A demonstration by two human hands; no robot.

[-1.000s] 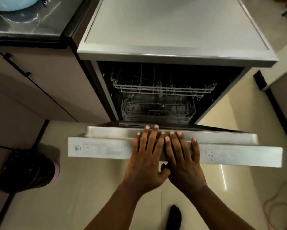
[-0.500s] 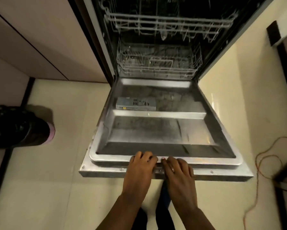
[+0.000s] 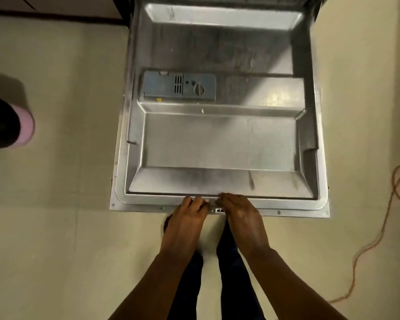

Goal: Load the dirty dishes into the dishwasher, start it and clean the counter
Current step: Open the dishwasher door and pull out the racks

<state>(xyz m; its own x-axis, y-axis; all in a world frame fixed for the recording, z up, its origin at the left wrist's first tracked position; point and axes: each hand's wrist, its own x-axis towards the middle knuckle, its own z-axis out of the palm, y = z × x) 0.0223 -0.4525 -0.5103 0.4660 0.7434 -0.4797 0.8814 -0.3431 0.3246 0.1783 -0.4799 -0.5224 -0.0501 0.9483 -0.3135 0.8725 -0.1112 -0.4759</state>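
fingers (image 3: 195, 202) of both hands curled on dishwasher door (image 3: 219, 144) edge | door lower, now flat

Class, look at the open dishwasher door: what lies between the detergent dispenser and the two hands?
In the head view, only bare steel door lining separates the detergent dispenser from the left hand and right hand.

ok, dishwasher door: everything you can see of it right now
The dishwasher door lies fully open and flat over the floor, inner side up. It is a dull, streaked stainless-looking liner with a recessed panel, a screwed outer rim and a grey detergent dispenser with round cap. The left hand and right hand curl over its near edge by the latch.
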